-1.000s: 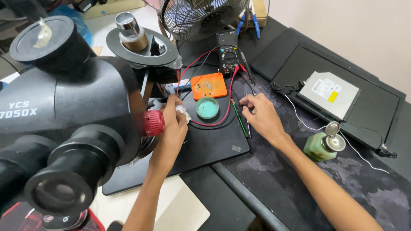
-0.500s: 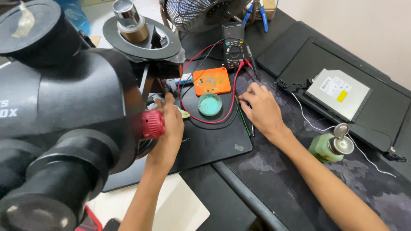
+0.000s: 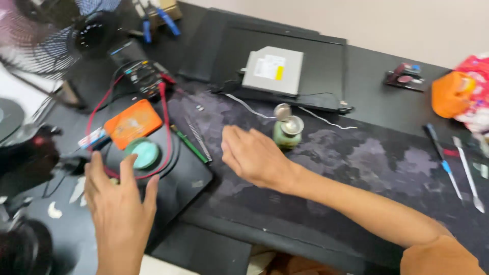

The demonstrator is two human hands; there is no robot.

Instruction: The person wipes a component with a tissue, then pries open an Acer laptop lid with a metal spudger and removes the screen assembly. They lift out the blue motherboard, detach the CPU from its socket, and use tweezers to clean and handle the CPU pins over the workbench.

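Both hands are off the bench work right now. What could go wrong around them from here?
1. The right hand hovers close to the small green bottle; a sideways sweep might tip it onto the mat.
2. The left hand is spread above the red lead looped around the round green tin; snagging it could drag the orange pad or the meter.

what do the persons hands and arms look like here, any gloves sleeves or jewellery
Both hands are bare: no gloves, and no rings or watch that show. The left hand and its forearm are uncovered as far as the frame's lower edge. The right hand leads to a bare forearm, and an orange short sleeve covers the upper arm at the lower right corner.
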